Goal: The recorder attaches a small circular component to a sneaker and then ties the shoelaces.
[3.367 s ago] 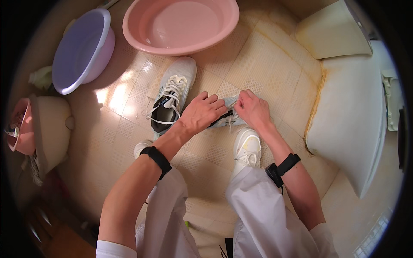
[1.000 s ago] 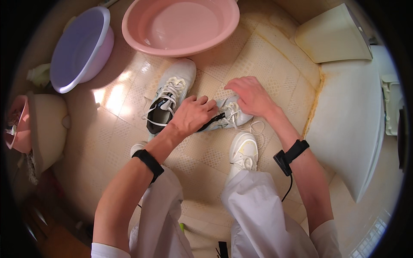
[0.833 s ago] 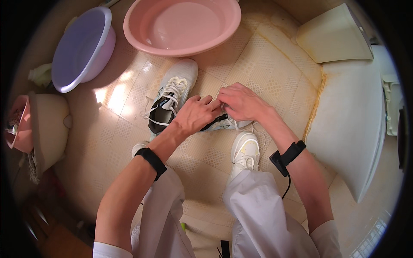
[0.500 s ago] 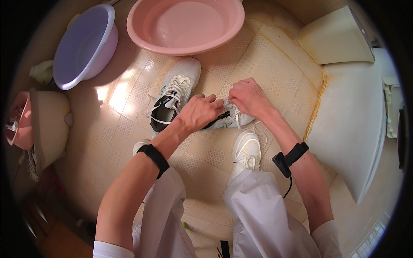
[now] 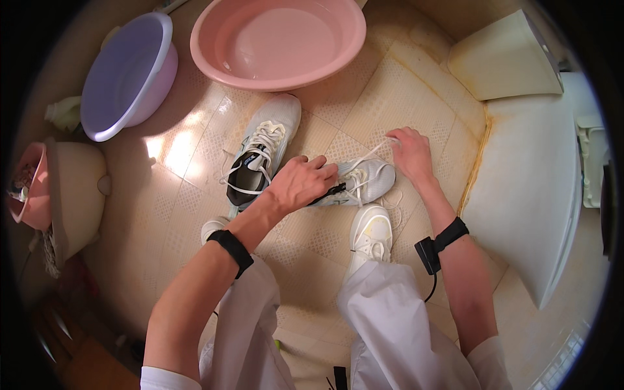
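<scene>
A grey mesh sneaker (image 5: 364, 184) lies on its side on the cream textured floor tiles (image 5: 396, 91), just ahead of the person's own white shoe (image 5: 370, 235). The left hand (image 5: 300, 184) is clamped over its dark collar, fingers curled around the heel end. The right hand (image 5: 409, 153) pinches a white lace (image 5: 372, 153) pulled taut from the eyelets, fingertips together on it. Just to the left lies a second sneaker (image 5: 261, 158), paler, laces loose, opening upward. Beyond stand a round glossy pink basin (image 5: 279, 40) and a lilac basin (image 5: 127, 75), both smooth plastic
</scene>
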`<state>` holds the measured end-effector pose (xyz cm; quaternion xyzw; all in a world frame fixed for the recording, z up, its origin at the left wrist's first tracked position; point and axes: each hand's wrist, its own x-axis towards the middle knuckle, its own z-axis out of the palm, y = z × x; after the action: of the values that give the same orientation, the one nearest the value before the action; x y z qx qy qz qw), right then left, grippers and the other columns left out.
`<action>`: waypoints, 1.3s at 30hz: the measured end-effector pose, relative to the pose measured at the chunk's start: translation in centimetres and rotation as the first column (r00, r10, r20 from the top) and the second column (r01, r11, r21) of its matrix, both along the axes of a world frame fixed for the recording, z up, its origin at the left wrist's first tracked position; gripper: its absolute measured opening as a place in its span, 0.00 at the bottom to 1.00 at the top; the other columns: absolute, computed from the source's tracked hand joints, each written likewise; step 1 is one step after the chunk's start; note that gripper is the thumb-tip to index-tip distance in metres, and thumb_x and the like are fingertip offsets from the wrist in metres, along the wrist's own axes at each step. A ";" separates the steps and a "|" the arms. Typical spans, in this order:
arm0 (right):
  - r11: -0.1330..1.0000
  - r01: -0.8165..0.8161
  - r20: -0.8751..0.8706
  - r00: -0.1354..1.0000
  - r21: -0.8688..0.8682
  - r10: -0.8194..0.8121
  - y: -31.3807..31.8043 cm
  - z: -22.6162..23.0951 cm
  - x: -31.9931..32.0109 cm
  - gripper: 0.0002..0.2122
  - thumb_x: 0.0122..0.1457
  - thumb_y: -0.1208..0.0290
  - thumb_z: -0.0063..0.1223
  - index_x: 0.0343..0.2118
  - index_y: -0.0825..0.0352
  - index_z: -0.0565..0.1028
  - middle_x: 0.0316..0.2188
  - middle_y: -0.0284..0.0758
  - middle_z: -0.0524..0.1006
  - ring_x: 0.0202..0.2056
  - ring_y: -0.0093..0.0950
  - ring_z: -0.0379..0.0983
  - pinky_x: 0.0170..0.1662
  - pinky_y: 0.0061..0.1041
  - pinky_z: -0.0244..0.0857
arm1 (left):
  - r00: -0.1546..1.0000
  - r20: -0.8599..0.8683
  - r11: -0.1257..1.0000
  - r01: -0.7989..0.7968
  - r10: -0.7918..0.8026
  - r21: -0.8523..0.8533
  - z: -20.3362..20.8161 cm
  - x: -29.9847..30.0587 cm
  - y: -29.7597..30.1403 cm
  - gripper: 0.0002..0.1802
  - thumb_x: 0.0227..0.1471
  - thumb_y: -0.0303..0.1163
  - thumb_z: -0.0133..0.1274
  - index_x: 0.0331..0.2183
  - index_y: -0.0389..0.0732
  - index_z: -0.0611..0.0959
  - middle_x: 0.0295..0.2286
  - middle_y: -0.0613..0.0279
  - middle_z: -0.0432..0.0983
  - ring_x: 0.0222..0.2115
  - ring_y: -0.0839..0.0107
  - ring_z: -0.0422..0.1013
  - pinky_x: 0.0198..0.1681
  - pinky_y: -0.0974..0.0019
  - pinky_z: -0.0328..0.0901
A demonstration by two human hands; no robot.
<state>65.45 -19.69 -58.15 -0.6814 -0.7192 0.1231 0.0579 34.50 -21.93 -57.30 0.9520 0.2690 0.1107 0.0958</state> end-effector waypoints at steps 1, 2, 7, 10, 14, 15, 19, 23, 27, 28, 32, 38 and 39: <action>0.982 -0.144 -0.049 0.987 0.119 0.151 -0.4 0.5 -1.0 0.13 0.53 0.74 0.58 0.43 0.60 0.81 0.42 0.33 0.81 0.52 0.31 0.74 0.63 0.38 0.59 | 1.000 0.001 1.000 0.000 0.000 0.000 0.0 0.0 0.1 0.07 0.55 0.35 0.55 0.34 0.45 0.83 0.34 0.71 0.73 0.40 0.73 0.72 0.37 0.64 0.71; 0.931 -0.276 -0.081 0.950 0.240 0.303 -0.7 1.0 -2.5 0.15 0.52 0.75 0.58 0.45 0.59 0.81 0.43 0.34 0.80 0.51 0.31 0.74 0.63 0.39 0.59 | 1.000 -0.019 1.000 0.007 -0.007 -0.005 0.0 -0.1 0.2 0.08 0.55 0.35 0.55 0.36 0.46 0.84 0.35 0.72 0.73 0.40 0.72 0.72 0.37 0.64 0.71; 0.748 -0.634 -0.202 0.720 0.197 0.664 -1.1 2.1 -7.7 0.11 0.51 0.76 0.57 0.39 0.63 0.79 0.38 0.34 0.77 0.48 0.35 0.73 0.62 0.40 0.60 | 1.000 -0.022 1.000 0.018 -0.017 0.021 0.0 -0.3 0.5 0.12 0.56 0.36 0.54 0.42 0.50 0.86 0.37 0.72 0.75 0.41 0.72 0.72 0.39 0.65 0.72; 0.753 -0.646 -0.198 0.727 0.128 0.658 -0.9 1.9 -7.9 0.07 0.52 0.74 0.57 0.35 0.64 0.78 0.37 0.34 0.76 0.47 0.35 0.72 0.61 0.39 0.61 | 0.999 -0.044 1.000 0.018 -0.018 0.000 -0.2 -0.2 0.6 0.13 0.57 0.36 0.53 0.42 0.53 0.87 0.38 0.72 0.75 0.41 0.72 0.73 0.39 0.65 0.72; 0.699 -0.710 -0.026 0.700 0.090 0.714 -0.9 2.0 -7.8 0.05 0.52 0.71 0.58 0.31 0.64 0.78 0.38 0.34 0.75 0.46 0.33 0.72 0.59 0.36 0.62 | 1.000 -0.020 1.000 0.005 -0.005 -0.004 -0.2 0.0 0.5 0.11 0.56 0.36 0.54 0.39 0.50 0.87 0.37 0.72 0.76 0.40 0.72 0.74 0.39 0.65 0.72; 0.698 -0.710 -0.026 0.699 0.090 0.714 -0.9 2.1 -7.7 0.05 0.52 0.71 0.58 0.31 0.64 0.78 0.38 0.34 0.75 0.46 0.33 0.72 0.59 0.36 0.62 | 1.000 0.001 1.000 0.016 -0.016 0.008 -0.2 0.1 0.5 0.10 0.56 0.36 0.54 0.38 0.49 0.87 0.37 0.72 0.77 0.40 0.72 0.74 0.39 0.65 0.72; 0.701 -0.695 0.044 0.714 0.160 0.699 -0.5 2.8 -7.5 0.04 0.51 0.73 0.58 0.29 0.66 0.75 0.35 0.38 0.73 0.43 0.37 0.70 0.53 0.37 0.63 | 0.999 -0.044 1.000 0.001 -0.001 -0.019 -0.4 -0.3 0.5 0.08 0.57 0.36 0.54 0.35 0.47 0.85 0.37 0.71 0.77 0.39 0.72 0.74 0.38 0.64 0.72; 0.824 -0.521 0.234 0.849 0.223 0.473 1.0 2.5 -3.7 0.05 0.50 0.74 0.54 0.31 0.63 0.78 0.36 0.35 0.74 0.45 0.33 0.72 0.53 0.37 0.63 | 0.999 -0.023 0.999 0.033 -0.033 -0.030 0.1 -0.7 -0.2 0.07 0.55 0.35 0.55 0.34 0.45 0.83 0.34 0.70 0.75 0.38 0.71 0.74 0.35 0.63 0.72; 0.980 0.022 0.476 0.872 0.196 -0.114 2.0 2.3 5.6 0.05 0.57 0.75 0.51 0.32 0.67 0.78 0.39 0.38 0.74 0.44 0.39 0.74 0.48 0.40 0.65 | 0.998 0.020 0.999 0.051 -0.051 -0.003 0.1 -1.7 -1.1 0.07 0.52 0.34 0.55 0.34 0.46 0.83 0.33 0.71 0.72 0.37 0.72 0.73 0.33 0.65 0.72; 0.984 0.127 0.465 0.869 0.122 -0.170 1.8 2.7 8.9 0.06 0.60 0.73 0.50 0.34 0.66 0.78 0.40 0.40 0.74 0.43 0.41 0.75 0.46 0.42 0.66 | 0.996 0.054 0.998 0.067 -0.067 -0.001 0.2 -2.0 -1.2 0.07 0.51 0.34 0.55 0.34 0.46 0.83 0.33 0.71 0.71 0.37 0.72 0.72 0.34 0.65 0.72; 0.938 0.345 0.368 0.875 -0.022 -0.314 0.3 4.0 13.0 0.10 0.66 0.65 0.48 0.39 0.64 0.78 0.42 0.43 0.74 0.43 0.46 0.77 0.44 0.48 0.70 | 0.998 0.055 1.000 0.010 -0.011 0.008 -0.2 -3.4 -1.3 0.12 0.47 0.30 0.56 0.37 0.48 0.83 0.31 0.71 0.70 0.33 0.72 0.72 0.31 0.66 0.73; 0.908 0.386 0.241 0.908 -0.162 -0.342 -1.1 0.5 10.9 0.13 0.67 0.61 0.49 0.47 0.64 0.75 0.48 0.42 0.73 0.46 0.46 0.76 0.48 0.46 0.72 | 1.000 0.021 1.000 -0.007 0.007 -0.020 -0.4 -2.4 -0.9 0.11 0.48 0.28 0.54 0.37 0.44 0.82 0.31 0.68 0.71 0.34 0.68 0.73 0.32 0.64 0.74; 0.906 0.391 0.237 0.907 -0.163 -0.349 -1.2 0.3 9.8 0.13 0.67 0.61 0.49 0.47 0.64 0.75 0.48 0.42 0.73 0.46 0.46 0.76 0.48 0.46 0.72 | 0.999 0.037 1.000 -0.015 0.016 -0.024 -0.3 -2.3 -0.9 0.12 0.48 0.27 0.54 0.37 0.44 0.83 0.31 0.68 0.71 0.34 0.68 0.73 0.32 0.64 0.74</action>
<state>75.23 -20.93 -57.83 -0.8172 -0.5613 0.1142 -0.0643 32.23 -22.78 -57.65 0.9465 0.2757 0.1259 0.1111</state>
